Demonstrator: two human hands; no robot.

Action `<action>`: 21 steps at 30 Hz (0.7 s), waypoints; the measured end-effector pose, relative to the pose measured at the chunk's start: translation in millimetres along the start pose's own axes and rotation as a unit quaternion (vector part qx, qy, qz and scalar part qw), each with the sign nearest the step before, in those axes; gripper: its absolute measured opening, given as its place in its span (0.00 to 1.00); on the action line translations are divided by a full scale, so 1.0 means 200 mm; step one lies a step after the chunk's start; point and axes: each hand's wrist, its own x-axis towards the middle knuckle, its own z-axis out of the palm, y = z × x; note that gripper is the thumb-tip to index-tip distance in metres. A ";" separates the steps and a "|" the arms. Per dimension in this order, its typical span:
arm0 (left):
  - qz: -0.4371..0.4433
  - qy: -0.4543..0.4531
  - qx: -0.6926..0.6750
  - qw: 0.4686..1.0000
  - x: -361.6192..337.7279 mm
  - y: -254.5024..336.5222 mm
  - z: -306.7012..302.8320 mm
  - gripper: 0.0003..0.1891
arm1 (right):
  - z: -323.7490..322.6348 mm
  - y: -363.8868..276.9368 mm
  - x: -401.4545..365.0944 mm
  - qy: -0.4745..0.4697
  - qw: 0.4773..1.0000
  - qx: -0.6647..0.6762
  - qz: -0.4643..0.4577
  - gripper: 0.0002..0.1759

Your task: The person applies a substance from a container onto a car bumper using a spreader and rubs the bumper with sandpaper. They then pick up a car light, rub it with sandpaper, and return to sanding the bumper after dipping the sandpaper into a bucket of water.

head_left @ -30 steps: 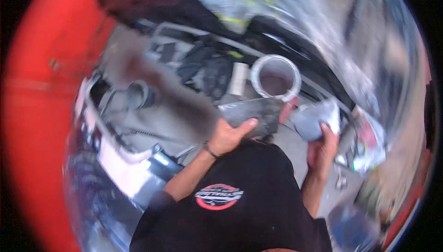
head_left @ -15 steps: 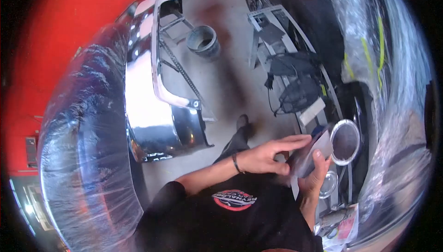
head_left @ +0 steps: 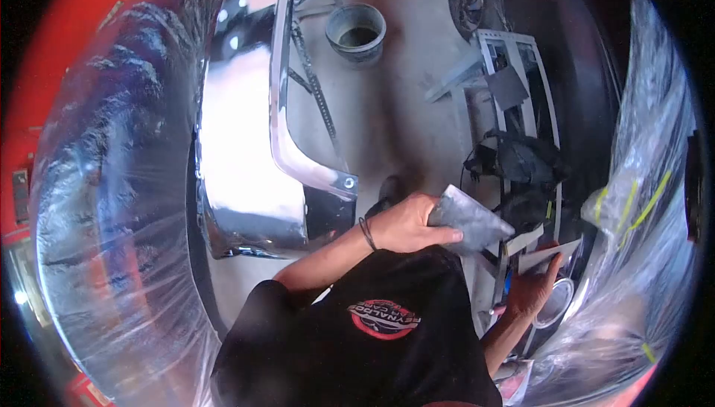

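Observation:
My left hand (head_left: 402,224), with a dark band on the wrist, grips a folded grey abrasive sheet (head_left: 471,221) in front of my black shirt. Lower right, my right hand (head_left: 530,291) holds a paler grey sheet (head_left: 547,253) by its edge, thumb on top. A clear tape roll (head_left: 557,306) lies just beneath that hand, partly hidden by the fingers. The two hands are apart, each with its own sheet.
A shiny chrome bumper (head_left: 253,176) stands on the concrete floor to the left, next to a plastic-wrapped panel (head_left: 112,183). Ahead sit a grey bucket (head_left: 357,31) and a metal rack (head_left: 514,64) with black cloth (head_left: 521,161). Plastic film with yellow tape (head_left: 640,183) covers the right side.
The view swung left and down toward the floor and bumper. My hands, together on the sheet beside the tape roll, have separated; the left drew a sheet up, the right dropped lower.

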 end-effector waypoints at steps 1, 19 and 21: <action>0.003 0.006 -0.005 1.000 0.02 -0.02 -0.04 0.15 | 0.01 0.00 0.04 0.010 1.000 -0.026 -0.010 0.36; 0.033 -0.096 0.079 0.992 0.04 0.00 -0.12 0.33 | 0.66 0.18 -0.04 -0.283 0.846 -0.383 -0.238 0.25; 0.119 -0.091 -0.173 0.973 0.02 -0.09 -0.14 0.37 | 0.68 0.17 -0.02 -0.328 0.868 -0.330 -0.174 0.27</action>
